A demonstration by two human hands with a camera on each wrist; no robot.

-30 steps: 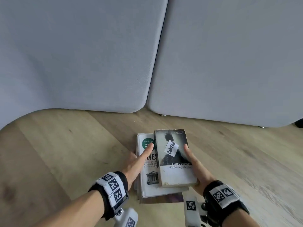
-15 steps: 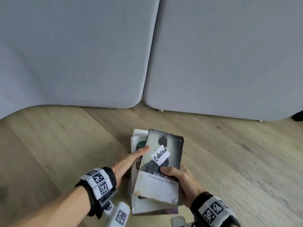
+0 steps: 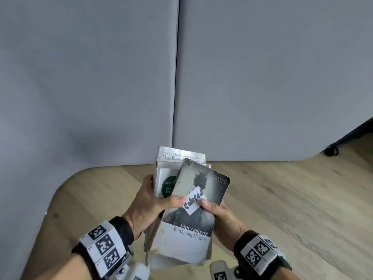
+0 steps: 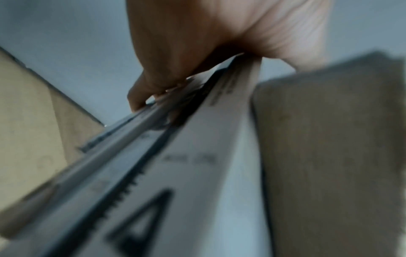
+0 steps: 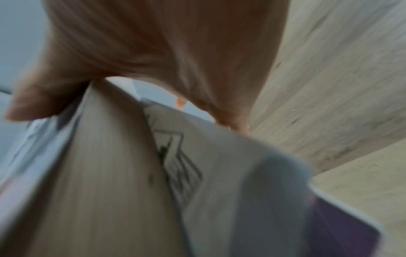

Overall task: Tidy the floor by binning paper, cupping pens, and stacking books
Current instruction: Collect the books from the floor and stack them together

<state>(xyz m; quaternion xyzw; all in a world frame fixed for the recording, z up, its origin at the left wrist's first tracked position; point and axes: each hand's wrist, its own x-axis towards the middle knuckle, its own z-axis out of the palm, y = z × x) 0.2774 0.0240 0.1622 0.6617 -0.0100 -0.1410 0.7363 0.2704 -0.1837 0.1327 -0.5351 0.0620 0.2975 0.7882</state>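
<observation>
A stack of books (image 3: 179,158) hangs in the air above the wooden floor, held between both hands. On top lies a worn grey paperback (image 3: 193,235) with a white handwritten label, skewed to the right. My left hand (image 3: 153,201) grips the stack's left side, thumb over the top cover. My right hand (image 3: 220,215) grips the right side, thumb on the label. In the left wrist view my left hand (image 4: 175,60) clamps the blurred stack of books (image 4: 186,173). In the right wrist view my right hand (image 5: 153,60) holds the stack of books (image 5: 110,173).
Two grey upholstered panels (image 3: 80,77) stand straight ahead, with a dark seam between them. Light wooden floor (image 3: 292,199) spreads below and to the right. A dark caster (image 3: 331,151) shows at the far right.
The stack has left the floor and risen between both hands. Both hands went from touching the top book's sides to gripping the whole stack. The top book has twisted to the right.
</observation>
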